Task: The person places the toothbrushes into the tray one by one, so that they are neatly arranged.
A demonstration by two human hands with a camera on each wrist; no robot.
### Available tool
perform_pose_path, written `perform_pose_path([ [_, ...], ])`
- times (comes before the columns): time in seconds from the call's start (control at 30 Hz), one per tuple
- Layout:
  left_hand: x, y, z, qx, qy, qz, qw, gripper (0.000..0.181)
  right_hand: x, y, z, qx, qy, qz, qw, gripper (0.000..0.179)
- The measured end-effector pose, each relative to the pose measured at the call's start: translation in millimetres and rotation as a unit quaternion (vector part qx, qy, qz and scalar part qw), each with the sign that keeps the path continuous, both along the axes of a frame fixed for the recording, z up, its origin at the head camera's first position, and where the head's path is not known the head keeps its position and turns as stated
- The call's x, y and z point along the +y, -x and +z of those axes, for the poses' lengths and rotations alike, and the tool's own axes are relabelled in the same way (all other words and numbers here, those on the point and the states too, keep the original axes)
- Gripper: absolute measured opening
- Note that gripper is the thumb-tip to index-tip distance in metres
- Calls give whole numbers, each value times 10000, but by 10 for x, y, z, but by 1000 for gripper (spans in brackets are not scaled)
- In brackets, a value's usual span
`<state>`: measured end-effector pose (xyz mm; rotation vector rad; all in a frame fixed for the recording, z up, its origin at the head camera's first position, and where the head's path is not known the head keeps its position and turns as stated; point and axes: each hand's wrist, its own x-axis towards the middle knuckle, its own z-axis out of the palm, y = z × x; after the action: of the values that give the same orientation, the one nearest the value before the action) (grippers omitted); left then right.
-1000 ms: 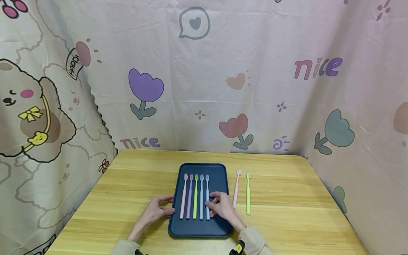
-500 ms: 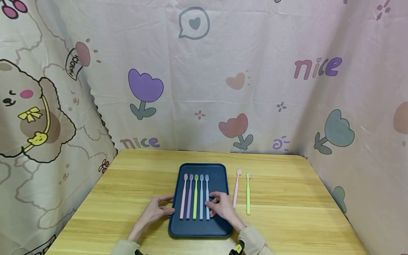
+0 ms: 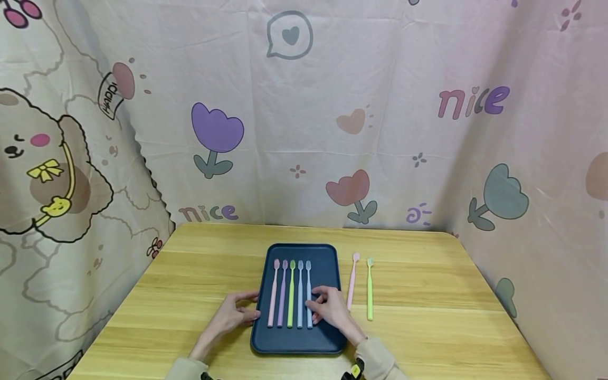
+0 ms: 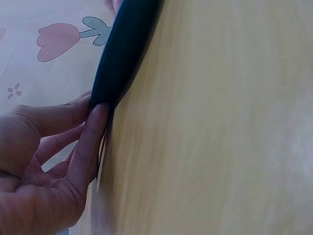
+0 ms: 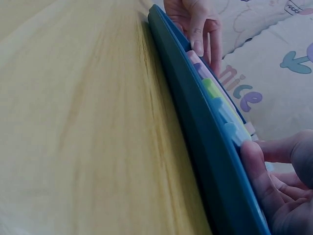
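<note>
Nearest us are two beige sleeves (image 3: 380, 361), a black band with a yellow mark (image 3: 354, 368) at the right cuff. Of the hands, we see the left hand (image 3: 229, 312) resting thumb and fingertips against the left edge of a dark blue tray (image 3: 285, 343), its fingers fairly straight. The right hand (image 3: 332, 309) pinches the handle of the rightmost blue toothbrush (image 3: 309, 279), which lies in the tray. Left of it we count a pink (image 3: 272, 306), a purple (image 3: 282, 301), a green (image 3: 291, 298) and another blue toothbrush (image 3: 300, 298), side by side, heads away from us. On the wooden surface (image 3: 437, 311), just right of the tray, lie a loose pink toothbrush (image 3: 352, 285) and a loose green toothbrush (image 3: 370, 293). Beyond hangs a pale printed cloth (image 3: 290, 126) with tulips and "nice" lettering.
</note>
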<state>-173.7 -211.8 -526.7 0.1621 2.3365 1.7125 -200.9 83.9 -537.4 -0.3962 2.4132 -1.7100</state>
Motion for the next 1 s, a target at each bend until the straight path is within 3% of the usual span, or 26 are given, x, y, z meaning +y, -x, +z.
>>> perform_pose_path([
  [1.0,11,-12,24,-18,13,20,10000,61,-9,-6,-3,-69,17,-64,10000,39],
])
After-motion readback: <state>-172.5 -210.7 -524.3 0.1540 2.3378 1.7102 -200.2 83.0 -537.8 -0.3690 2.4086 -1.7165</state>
